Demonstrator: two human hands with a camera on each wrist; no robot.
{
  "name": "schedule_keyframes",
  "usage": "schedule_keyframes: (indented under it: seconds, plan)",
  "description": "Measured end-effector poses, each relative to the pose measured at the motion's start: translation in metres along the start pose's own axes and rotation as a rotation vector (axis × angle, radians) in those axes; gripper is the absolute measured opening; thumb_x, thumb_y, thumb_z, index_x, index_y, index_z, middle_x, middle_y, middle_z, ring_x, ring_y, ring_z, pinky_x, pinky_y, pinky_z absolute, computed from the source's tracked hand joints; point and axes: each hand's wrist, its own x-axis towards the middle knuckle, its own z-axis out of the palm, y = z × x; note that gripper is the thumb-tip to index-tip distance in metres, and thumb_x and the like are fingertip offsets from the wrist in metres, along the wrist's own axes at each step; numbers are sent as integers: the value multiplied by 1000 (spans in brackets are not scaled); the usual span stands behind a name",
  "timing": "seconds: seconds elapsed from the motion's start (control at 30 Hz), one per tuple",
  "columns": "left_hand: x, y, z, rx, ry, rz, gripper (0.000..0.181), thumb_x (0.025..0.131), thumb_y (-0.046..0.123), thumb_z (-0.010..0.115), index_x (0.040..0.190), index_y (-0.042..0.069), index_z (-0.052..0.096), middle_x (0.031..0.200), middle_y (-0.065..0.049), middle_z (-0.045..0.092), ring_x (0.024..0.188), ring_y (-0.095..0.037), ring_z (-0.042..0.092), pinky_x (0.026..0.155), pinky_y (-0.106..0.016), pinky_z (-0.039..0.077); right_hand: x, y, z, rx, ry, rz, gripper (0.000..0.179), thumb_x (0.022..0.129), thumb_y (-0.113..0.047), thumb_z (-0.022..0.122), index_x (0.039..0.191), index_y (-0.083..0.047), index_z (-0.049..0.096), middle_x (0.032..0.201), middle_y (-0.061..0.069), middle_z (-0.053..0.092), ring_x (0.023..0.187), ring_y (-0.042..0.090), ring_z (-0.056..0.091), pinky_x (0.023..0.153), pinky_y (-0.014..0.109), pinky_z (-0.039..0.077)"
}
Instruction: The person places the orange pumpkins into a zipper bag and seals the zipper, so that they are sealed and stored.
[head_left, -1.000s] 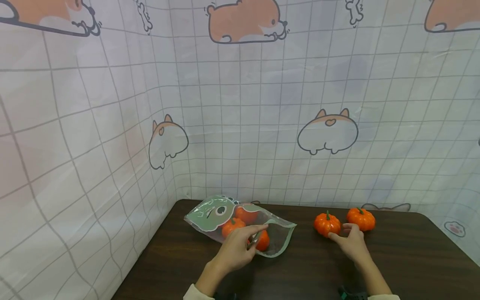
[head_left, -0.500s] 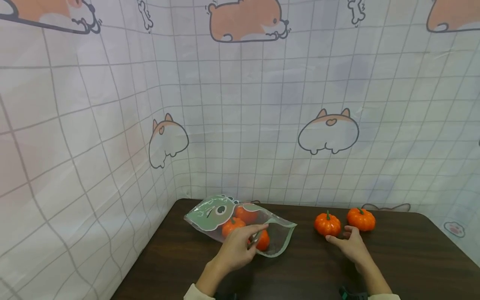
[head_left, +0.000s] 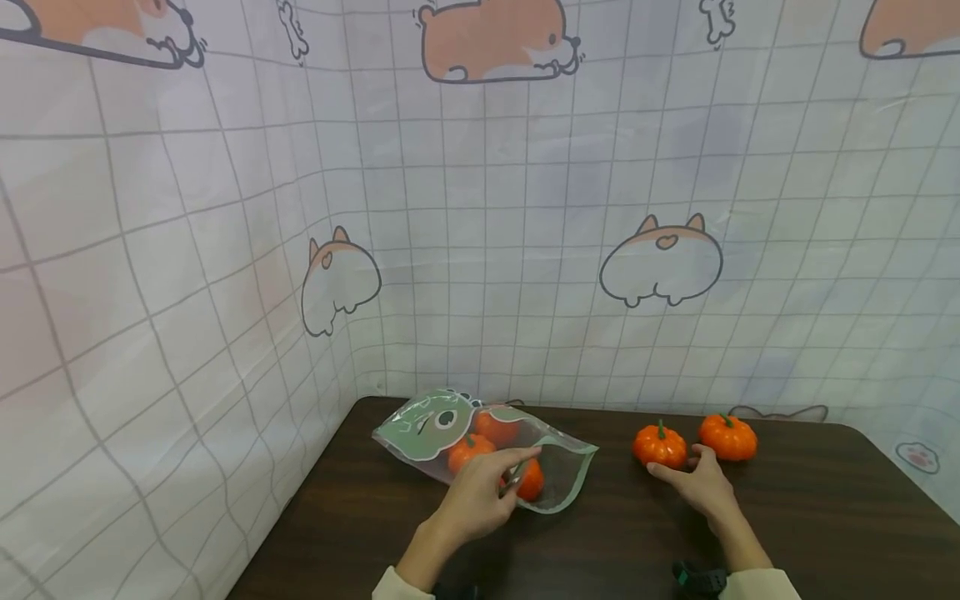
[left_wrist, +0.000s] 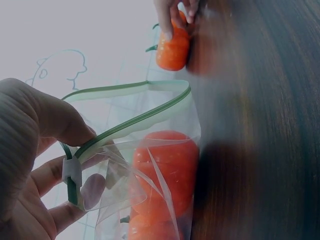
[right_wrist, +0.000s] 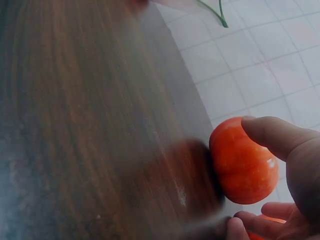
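Observation:
My left hand (head_left: 480, 496) pinches the open mouth of a clear zip bag (head_left: 570, 479) with green trim and a cartoon face. In the left wrist view the thumb lies on the green zip strip (left_wrist: 132, 119), close to a white slider (left_wrist: 72, 170). Small orange toy pumpkins (head_left: 468, 450) show through the bag's film. To the right, my right hand (head_left: 708, 487) spreads around a loose pumpkin (head_left: 660, 444). Its thumb overlaps that pumpkin's side in the right wrist view, with the fingers below, uncurled. A second loose pumpkin (head_left: 727, 437) sits just beyond the fingers.
Everything rests on a dark brown wooden table (head_left: 600, 542). A white grid-patterned cloth (head_left: 480, 250) with cartoon dogs hangs behind and along the left side. A dark band with green (head_left: 699, 577) is at the right wrist.
My right thumb has shifted slightly left and away from the other fingers, along the near side of the left loose pumpkin. The left hand keeps its hold on the bag.

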Motion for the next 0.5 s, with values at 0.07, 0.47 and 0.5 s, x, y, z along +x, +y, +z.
schedule_keyframes:
  seconds: [0.07,0.47,0.5]
  plan:
    - [0,0,-1,3,4,5,68,79,-9,69,141,18,63,108,-2,75,71,-1,53,60,-14,40,2,-1,0,-5,-1,-3,117,90,-60,67,157,10,1,154,41,23,137,64,19,110,74,27]
    - [-1,0,-3,-1,5,0,68,77,-9,69,140,18,63,102,-3,74,69,0,51,56,-14,38,16,0,-2,-46,-18,10,125,84,-61,74,159,8,1,157,43,11,137,69,6,108,79,19]
    - [-1,0,-4,-4,3,-3,68,78,-8,69,140,18,63,103,-3,74,70,0,51,56,-14,38,16,0,-3,-60,-23,8,126,84,-62,74,159,8,1,157,43,9,137,70,6,107,79,19]
